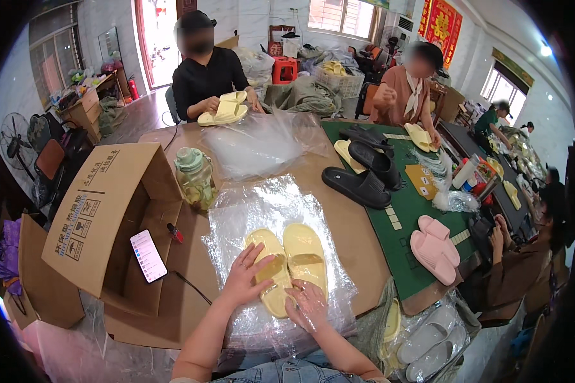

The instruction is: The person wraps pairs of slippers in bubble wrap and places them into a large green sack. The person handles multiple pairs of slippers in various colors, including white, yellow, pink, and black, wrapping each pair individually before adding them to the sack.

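Denim-clad lap and two bare forearms rise from the lower edge to a pair of yellow slippers [291, 263] lying side by side, soles down, on a sheet of clear plastic bags [262, 210] spread over the brown table [351, 236]. Left hand [246, 278] lies flat with fingers spread on the left slipper, pressing rather than gripping it. Right hand [306, 306] sits at the near end of the slippers under or inside the clear film; its fingers look loosely curled on the plastic, though how firmly they hold it cannot be told. Just left of the hands a smartphone [148, 255] with a lit screen leans inside an open cardboard box [102, 210] lying on its side, a cable running from near it across the table. Right of the slippers, at the table's edge, a pair of pink slippers [433, 247] rests on a green mat [409, 204]; below them, off the table, grey slippers [428, 341] lie bagged. Farther off stands a green-lidded jar [195, 177], and black slippers [364, 175] sit on the mat's far part. Across the table a person in black [204, 70] holds yellow slippers, and a person in a tan top [406, 89] handles another yellow pair. More people work along a table at far right.
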{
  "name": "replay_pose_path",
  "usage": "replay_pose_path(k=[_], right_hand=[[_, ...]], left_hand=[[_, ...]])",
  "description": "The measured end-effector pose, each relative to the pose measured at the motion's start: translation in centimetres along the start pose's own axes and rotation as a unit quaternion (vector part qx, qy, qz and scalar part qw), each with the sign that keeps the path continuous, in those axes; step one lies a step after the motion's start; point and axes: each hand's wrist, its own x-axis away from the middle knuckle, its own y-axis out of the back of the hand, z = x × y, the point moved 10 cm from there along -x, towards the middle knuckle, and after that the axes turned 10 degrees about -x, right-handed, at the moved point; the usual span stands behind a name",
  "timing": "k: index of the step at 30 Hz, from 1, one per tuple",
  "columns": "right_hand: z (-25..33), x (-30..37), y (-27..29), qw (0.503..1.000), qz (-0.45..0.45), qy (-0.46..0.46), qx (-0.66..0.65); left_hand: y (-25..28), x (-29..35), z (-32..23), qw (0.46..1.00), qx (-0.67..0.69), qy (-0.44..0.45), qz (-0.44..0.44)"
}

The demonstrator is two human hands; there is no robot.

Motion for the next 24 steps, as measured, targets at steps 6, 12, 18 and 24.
replay_pose_path(k=[6,12,18,24], right_hand=[[0.26,-0.18,0.15,1.000,0.001,0.006,-0.006],[0.32,-0.07,0.20,1.000,-0.001,0.003,0.005],[0.06,0.19,-0.03,1.000,-0.001,0.006,0.004],[-0.04,0.27,-0.20,1.000,0.001,0.011,0.012]], left_hand=[[-0.07,0.03,0.08,1.000,-0.006,0.012,0.012],[-0.09,0.05,0.03,1.000,-0.006,0.003,0.006],[-0.05,0.05,0.06,1.000,-0.009,0.000,0.001],[-0.11,0.13,0.13,1.000,-0.011,0.004,0.004]])
